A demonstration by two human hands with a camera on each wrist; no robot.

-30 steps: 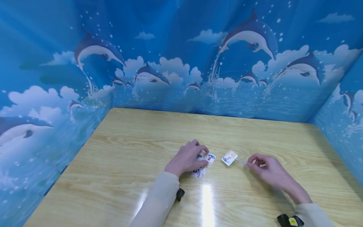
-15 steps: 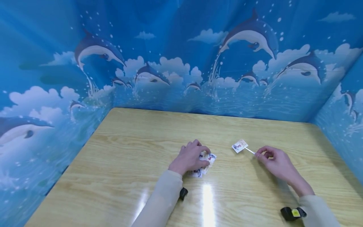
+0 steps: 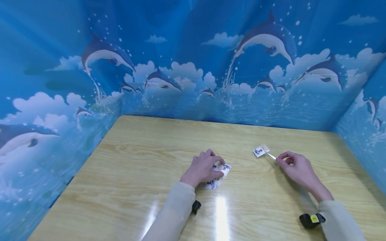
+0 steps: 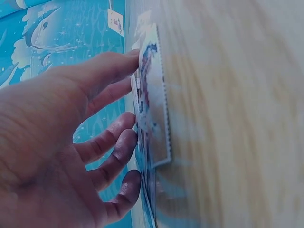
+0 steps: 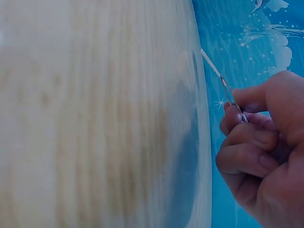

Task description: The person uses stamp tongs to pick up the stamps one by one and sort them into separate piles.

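Several small printed postage stamps (image 3: 227,169) with perforated edges lie overlapping on the wooden table. My left hand (image 3: 202,170) rests on this pile with its thumb and fingertips; the left wrist view shows the loosely bent fingers (image 4: 111,154) touching the stamps (image 4: 154,104). Farther right, my right hand (image 3: 298,170) pinches a pair of metal tweezers (image 3: 271,156) between thumb and fingers. The tips of the tweezers (image 5: 223,83) hold one single stamp (image 3: 260,151) by its edge. In the left wrist view that stamp (image 4: 115,21) appears raised off the table.
The wooden table (image 3: 144,150) runs back to a blue dolphin-print curtain (image 3: 187,60), which also hangs along both sides. A bright light reflection (image 3: 221,217) lies on the tabletop near the front. Black devices (image 3: 312,220) are worn at both wrists.
My right hand has moved the tweezers and their stamp away from the pile, rightward and toward the back of the table. My left hand has stayed on the pile, shifting only slightly.
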